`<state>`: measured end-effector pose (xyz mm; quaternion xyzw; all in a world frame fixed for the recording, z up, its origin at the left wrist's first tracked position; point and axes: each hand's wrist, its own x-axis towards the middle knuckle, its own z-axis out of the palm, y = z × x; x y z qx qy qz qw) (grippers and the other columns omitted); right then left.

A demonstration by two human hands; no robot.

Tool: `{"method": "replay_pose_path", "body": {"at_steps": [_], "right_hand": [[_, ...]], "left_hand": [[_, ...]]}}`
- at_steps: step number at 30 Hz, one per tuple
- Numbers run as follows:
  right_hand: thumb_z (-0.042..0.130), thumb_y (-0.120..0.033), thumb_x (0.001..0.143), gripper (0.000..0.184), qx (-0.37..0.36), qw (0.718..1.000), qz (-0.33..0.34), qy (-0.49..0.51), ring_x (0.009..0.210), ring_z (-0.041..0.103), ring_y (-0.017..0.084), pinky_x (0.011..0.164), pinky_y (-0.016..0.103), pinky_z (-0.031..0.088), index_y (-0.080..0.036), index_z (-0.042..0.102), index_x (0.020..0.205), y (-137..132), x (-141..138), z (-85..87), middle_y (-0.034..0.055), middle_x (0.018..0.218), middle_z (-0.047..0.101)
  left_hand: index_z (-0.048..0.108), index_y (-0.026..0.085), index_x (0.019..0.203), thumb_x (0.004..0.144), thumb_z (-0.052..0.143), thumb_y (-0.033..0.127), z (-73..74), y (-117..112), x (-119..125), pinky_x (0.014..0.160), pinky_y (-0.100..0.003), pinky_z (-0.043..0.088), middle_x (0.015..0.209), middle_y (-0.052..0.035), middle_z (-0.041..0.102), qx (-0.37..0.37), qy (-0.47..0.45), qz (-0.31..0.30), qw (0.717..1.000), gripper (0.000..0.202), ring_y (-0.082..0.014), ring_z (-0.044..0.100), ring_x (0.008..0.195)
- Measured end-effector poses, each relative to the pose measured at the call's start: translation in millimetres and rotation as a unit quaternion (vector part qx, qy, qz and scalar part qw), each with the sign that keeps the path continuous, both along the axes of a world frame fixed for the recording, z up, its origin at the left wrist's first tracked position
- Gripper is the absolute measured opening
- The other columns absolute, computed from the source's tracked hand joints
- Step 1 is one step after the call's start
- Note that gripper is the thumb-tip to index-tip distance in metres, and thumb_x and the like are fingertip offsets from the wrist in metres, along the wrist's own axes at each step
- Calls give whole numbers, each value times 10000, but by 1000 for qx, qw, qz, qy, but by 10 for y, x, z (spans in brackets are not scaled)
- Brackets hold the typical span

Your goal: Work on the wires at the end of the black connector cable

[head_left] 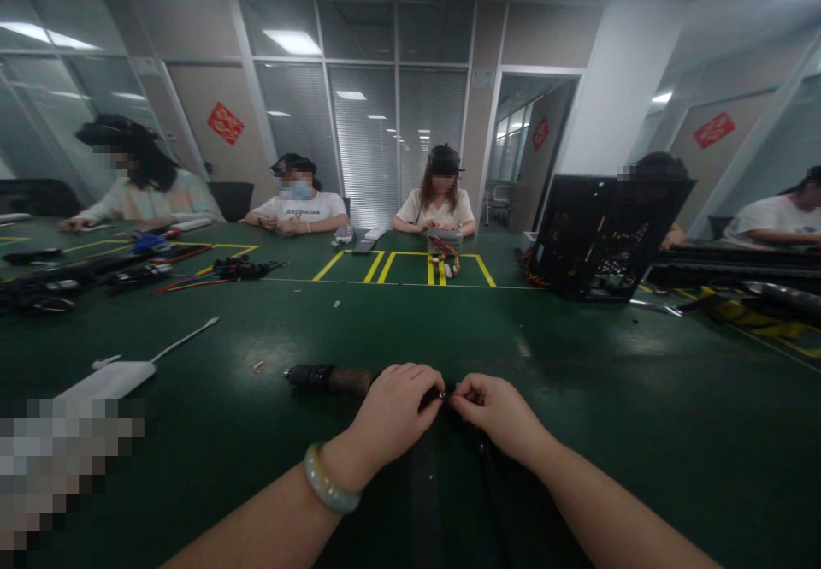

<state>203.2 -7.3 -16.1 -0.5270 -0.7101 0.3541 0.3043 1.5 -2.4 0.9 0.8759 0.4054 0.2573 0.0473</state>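
Observation:
My left hand (401, 406), with a pale green bangle (330, 485) on its wrist, is closed with curled fingers. Its fingertips meet those of my right hand (491, 402), which is pinched just to the right. A tiny brass-coloured piece (442, 395) shows between them; what each hand grips is mostly hidden. Behind my left hand lies a dark cylindrical tool (346, 381) with a ribbed black collar and a metal tip pointing left, much like an electric screwdriver. A thin black length (491, 466) runs from under my right hand toward me.
A white adapter with a cable (115, 378) lies at the left. Cables and dark parts (237, 268) are farther back. An open black computer case (606, 240) stands at the back right. Several people sit around the green table (288, 321); a power supply (445, 242) lies before one person.

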Motion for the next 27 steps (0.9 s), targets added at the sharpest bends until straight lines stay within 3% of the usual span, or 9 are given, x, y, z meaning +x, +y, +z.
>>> {"method": "replay_pose_path", "body": {"at_steps": [15,21,27], "right_hand": [[602,-299,833,139,-13,1000,-4,2,603,582,129,514,198,375,-178,668,812,14,1,-36,-4,701,662],[607,-298,830,130,-1,1000,-2,2,601,570,124,519,199,369,-185,664,799,13,2,-31,-14,695,652],[603,-299,834,134,0,1000,2,1,613,577,126,528,200,377,-184,667,810,12,8,-35,-10,710,659]], "left_hand": [[581,230,931,843,608,222,12,-8,0,871,-368,432,955,-4,641,-10,12,9,1000,93,-206,590,941],[572,243,990,822,615,175,36,-16,1,867,-369,437,983,1,643,-16,7,11,1000,186,-204,591,938],[584,225,931,847,590,196,11,-7,-5,880,-376,436,1004,-13,642,-2,11,-1,1000,89,-209,586,961]]}}
